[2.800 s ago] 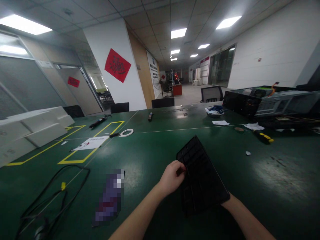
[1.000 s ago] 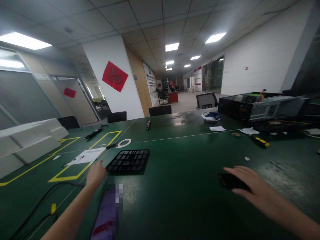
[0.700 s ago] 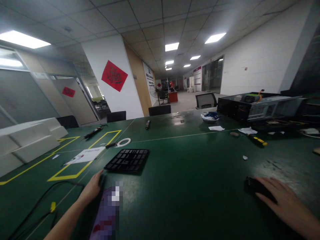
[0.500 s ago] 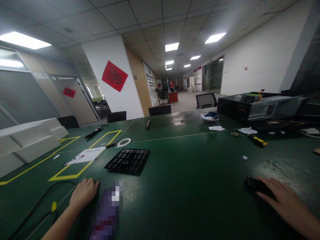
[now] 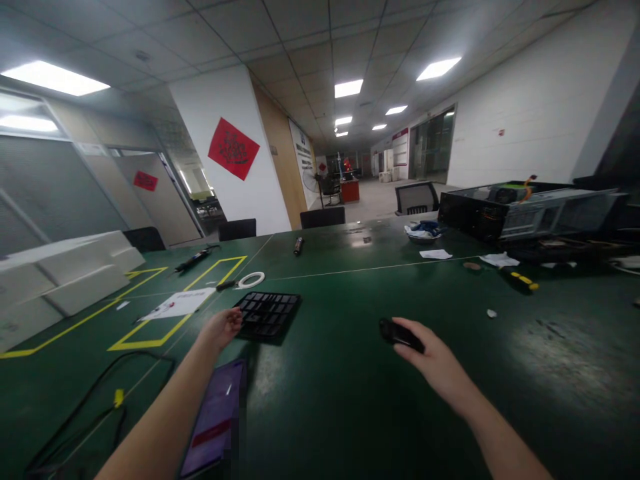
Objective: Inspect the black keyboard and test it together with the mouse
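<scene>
My right hand [image 5: 423, 347] grips a black computer mouse [image 5: 403, 335] over the green tabletop, thumb on the near side and fingers on the far side. My left hand [image 5: 225, 328] has its fingers curled in, with nothing visible in them. It is at the left edge of a black plastic tray with a grid of compartments [image 5: 273, 313]; whether it touches the tray I cannot tell. Below my left forearm lies a flat device with a purple screen [image 5: 215, 417], partly blurred out. A black cable [image 5: 75, 393] with a yellow tag loops at the left.
Beyond the tray lie a roll of white tape [image 5: 251, 280] and a printed sheet [image 5: 183, 303]. White foam blocks [image 5: 85, 287] stand far left. At the right are an opened computer case [image 5: 505, 213], a yellow-black tool [image 5: 523, 281] and a bowl with cloth [image 5: 423, 232].
My right hand has carried the mouse leftward, toward the table's middle. My left hand has moved forward and right, from beside the cable to the black tray, and its fingers have curled.
</scene>
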A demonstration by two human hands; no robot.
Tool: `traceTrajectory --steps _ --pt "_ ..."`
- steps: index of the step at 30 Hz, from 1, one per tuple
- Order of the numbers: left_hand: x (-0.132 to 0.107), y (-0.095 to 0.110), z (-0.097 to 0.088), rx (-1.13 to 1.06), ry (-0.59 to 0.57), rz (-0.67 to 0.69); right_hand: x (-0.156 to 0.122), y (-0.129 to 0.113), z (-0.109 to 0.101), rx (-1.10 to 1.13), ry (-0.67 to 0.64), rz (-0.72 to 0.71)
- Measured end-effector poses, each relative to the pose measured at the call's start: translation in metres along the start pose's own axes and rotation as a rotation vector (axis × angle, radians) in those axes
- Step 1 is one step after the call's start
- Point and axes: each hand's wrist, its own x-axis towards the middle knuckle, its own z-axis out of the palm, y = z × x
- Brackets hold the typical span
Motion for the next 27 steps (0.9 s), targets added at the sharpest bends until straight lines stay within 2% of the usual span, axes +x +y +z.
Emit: traceTrajectory --steps 3,5,9,13,17,22,24,25,27 --pt "0.010 0.001 0.022 0.411 0.012 0.066 0.000 0.001 0.034 0.119 -0.123 0.016" --pt "0.016 0.002 0.028 0.666 0.010 0.107 -0.001 0.007 0.045 0.128 -0.170 0.016" --pt "0.022 0.005 0.033 1.042 -0.071 0.171 -0.003 0.011 0.045 0.140 -0.234 0.031" --pt "0.015 0.006 0.038 1.256 -0.133 0.237 -0.003 0.007 0.042 0.139 -0.239 0.016" --pt "-0.004 0.007 0.053 1.316 -0.157 0.296 -0.002 0.008 0.041 0.199 -0.223 0.024" --pt "-0.052 0.000 0.099 1.226 -0.254 0.436 0.000 0.010 0.040 0.175 -0.168 -0.012" --pt "-0.081 -0.009 0.120 1.128 -0.311 0.549 0.000 0.010 0.039 0.159 -0.143 -0.031" --pt "-0.097 -0.016 0.129 0.991 -0.364 0.672 0.001 0.010 0.039 0.167 -0.131 -0.048" --pt "-0.127 -0.028 0.143 0.771 -0.533 0.821 0.002 0.012 0.040 0.248 -0.125 -0.077"
